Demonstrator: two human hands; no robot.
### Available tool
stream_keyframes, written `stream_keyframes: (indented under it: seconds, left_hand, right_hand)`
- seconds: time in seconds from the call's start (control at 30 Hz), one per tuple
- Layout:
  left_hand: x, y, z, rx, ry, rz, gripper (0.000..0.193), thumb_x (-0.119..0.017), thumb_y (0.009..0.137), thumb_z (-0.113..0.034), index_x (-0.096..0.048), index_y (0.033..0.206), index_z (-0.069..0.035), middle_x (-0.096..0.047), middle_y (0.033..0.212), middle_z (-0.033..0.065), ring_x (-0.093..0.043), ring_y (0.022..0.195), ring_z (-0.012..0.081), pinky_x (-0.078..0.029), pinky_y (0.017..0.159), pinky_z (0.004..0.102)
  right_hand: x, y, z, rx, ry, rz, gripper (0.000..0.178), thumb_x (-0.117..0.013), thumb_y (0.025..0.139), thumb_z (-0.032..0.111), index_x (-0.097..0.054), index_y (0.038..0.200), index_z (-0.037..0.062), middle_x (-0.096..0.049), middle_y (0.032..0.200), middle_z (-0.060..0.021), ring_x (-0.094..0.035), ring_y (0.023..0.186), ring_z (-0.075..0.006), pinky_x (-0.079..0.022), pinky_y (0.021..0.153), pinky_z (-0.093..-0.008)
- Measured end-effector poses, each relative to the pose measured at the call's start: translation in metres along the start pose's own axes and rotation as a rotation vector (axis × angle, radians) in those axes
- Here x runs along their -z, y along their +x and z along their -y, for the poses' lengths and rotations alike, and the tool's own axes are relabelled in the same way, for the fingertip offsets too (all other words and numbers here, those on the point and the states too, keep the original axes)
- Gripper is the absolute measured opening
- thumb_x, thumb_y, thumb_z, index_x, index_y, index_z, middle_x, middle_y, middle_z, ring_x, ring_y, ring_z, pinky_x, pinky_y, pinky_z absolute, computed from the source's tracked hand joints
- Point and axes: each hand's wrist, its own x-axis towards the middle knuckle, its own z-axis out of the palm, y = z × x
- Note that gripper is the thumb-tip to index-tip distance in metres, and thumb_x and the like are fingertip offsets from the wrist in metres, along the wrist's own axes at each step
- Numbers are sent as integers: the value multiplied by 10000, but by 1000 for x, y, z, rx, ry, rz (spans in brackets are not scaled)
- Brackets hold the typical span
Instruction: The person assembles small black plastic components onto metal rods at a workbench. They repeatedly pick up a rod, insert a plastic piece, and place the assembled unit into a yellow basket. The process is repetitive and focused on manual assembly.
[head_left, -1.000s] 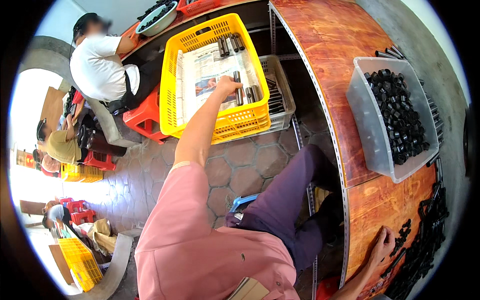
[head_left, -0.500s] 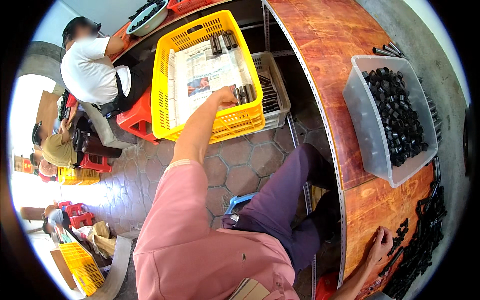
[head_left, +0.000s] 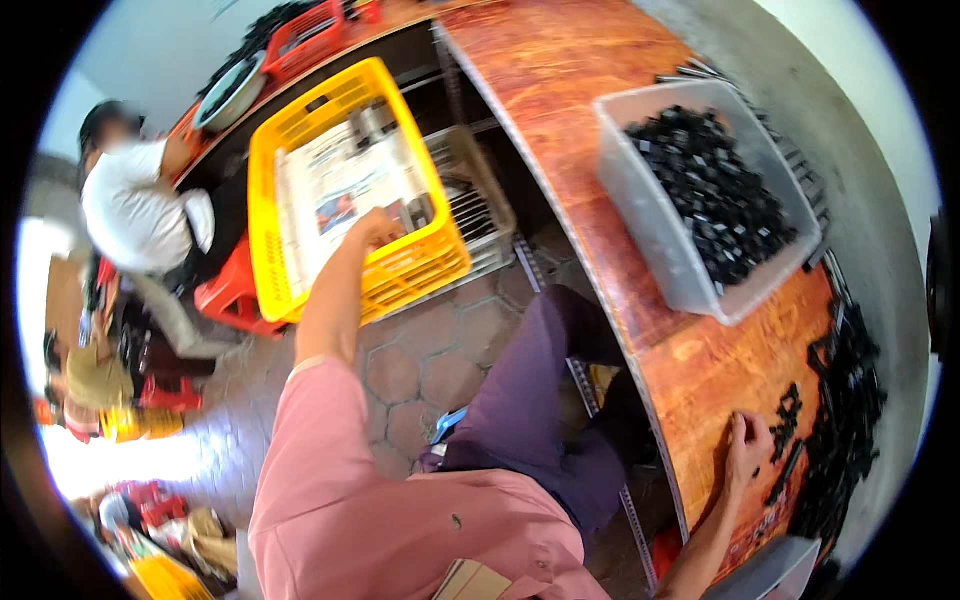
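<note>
Inside the yellow plastic crate (head_left: 365,75), my left hand (head_left: 378,229) is closed at the near right corner, against a short row of dark tubes (head_left: 418,211). Its fingers seem to be on the nearest tube, though blur smears the detail. Newspaper (head_left: 315,190) lines the crate, and another group of dark tubes (head_left: 372,122) lies on it at the far end. My right hand (head_left: 750,445) rests on the wooden table with fingers curled together; whatever they hold is hidden. Beside it lie small black rings (head_left: 788,412) and a heap of black parts (head_left: 840,400).
A translucent bin (head_left: 650,230) of black caps stands on the table (head_left: 560,90). Under the yellow crate is a grey crate (head_left: 490,215) with more tubes. A person in white (head_left: 135,205) sits at left by a red stool (head_left: 238,290). A red basket (head_left: 305,42) stands beyond.
The whole view has shifted, so the crate and table sit further left in the picture. My left hand stays by the tubes in the crate; my right hand stays on the table.
</note>
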Motion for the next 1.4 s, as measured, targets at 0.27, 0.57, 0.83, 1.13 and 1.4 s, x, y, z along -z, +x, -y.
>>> stream_keyframes:
  seconds: [0.27, 0.57, 0.83, 1.13, 1.4]
  left_hand:
    - [26, 6, -14, -333, 50, -549, 294, -668, 876, -260, -713, 1035, -17, -677, 727, 78, -615, 548, 187, -506, 579, 336]
    - [1, -213, -251, -1188, -212, -843, 252, -631, 964, -76, -644, 1212, -30, -662, 968, 77, -626, 845, 145, -508, 778, 288]
    - [-190, -405, -370, -2158, -44, -374, 275, -743, 749, -13, -711, 1015, -77, -690, 906, 85, -670, 832, 251, -519, 704, 354]
    - [-425, -319, -514, -1722, 180, -32, 420, -600, 911, -141, -560, 1303, 3, -587, 1281, 247, -550, 1202, 425, -454, 1025, 468]
    - [-483, -302, -626, -1599, 461, -69, 538, -511, 860, -13, -444, 1393, -3, -547, 1350, 244, -511, 1272, 398, -452, 1053, 465]
  right_hand:
    - [-1, 3, 23, 31, 48, -29, 110, -657, 894, 71, -704, 890, -28, -671, 783, -109, -615, 656, -186, -486, 619, -316]
    - [1, 1, 28, 67, 30, -60, 92, -683, 835, 88, -712, 841, 1, -681, 775, -129, -658, 668, -232, -506, 617, -318]
    - [1, 0, 28, 221, 15, -138, 82, -681, 819, 106, -708, 802, 31, -686, 767, -127, -674, 694, -279, -535, 639, -360]
    - [-2, 3, 12, 219, 98, -172, 106, -655, 855, 122, -693, 830, 26, -697, 793, -147, -687, 734, -324, -550, 665, -410]
    - [2, 4, 8, 268, 54, -224, 87, -646, 847, 93, -673, 796, 28, -681, 735, -142, -682, 689, -301, -554, 627, -408]
